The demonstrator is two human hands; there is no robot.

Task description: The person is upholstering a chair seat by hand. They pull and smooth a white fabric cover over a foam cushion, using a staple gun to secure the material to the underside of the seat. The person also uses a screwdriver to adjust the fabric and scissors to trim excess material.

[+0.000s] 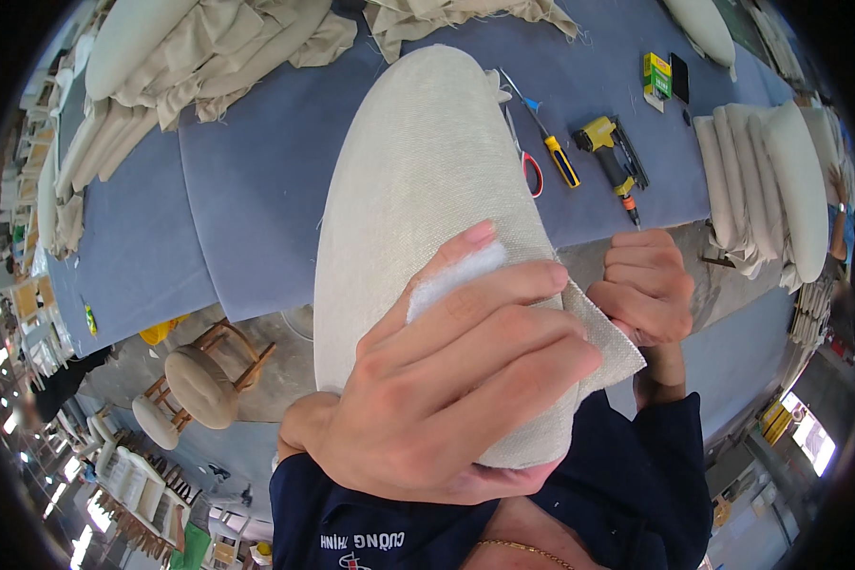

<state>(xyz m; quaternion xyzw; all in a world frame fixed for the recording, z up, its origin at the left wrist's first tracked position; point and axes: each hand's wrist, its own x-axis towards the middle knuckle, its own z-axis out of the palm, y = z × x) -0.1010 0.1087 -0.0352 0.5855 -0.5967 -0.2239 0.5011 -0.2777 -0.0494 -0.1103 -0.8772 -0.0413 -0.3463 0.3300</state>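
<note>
The long, rounded, cream woven-fabric cushion (408,180) is before the navy shirt (627,465), the left hand (437,380) curled around it over white fluffy padding (456,277), the right hand (644,285) fisted beside its loose cream fabric flap (601,350), contents hidden; fitting the cover seems underway, next calling for even tension.

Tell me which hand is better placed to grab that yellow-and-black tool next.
Probably the right hand: it is curled close to the yellow-and-black tool, while the left hand is spread across the beige cushion, farther away.
</note>
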